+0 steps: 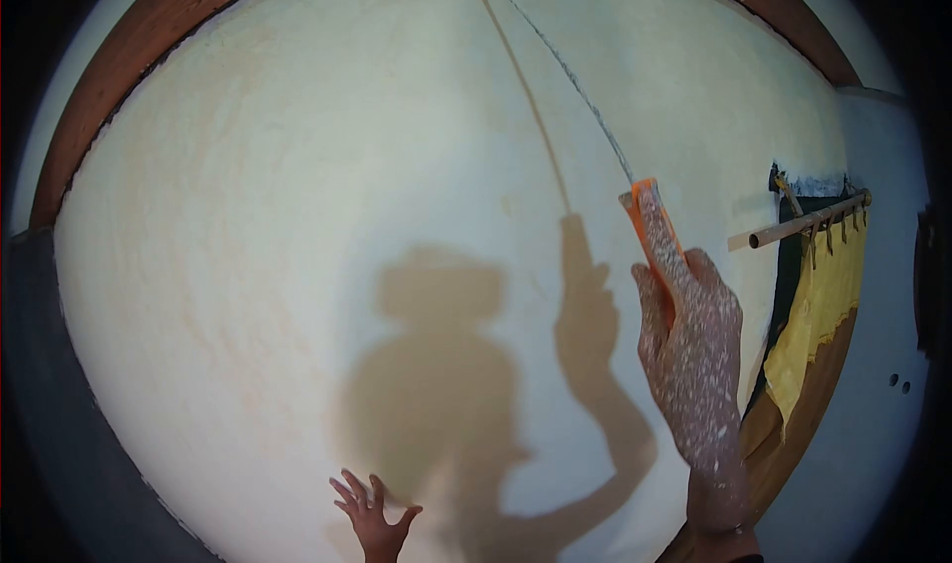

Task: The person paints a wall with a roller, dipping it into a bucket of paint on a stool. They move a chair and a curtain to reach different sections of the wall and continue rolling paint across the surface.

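right hand gripping orange handle | pole runs up-left along wall | left hand spread open, empty, lower down — farther off

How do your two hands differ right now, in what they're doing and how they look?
The right hand is raised and closed around the orange handle of a long pole; the left hand is low, open, fingers spread against the cream wall. The right hand is thickly speckled with white paint; the left hand looks clean. The right fills more of the view. Both are bare.
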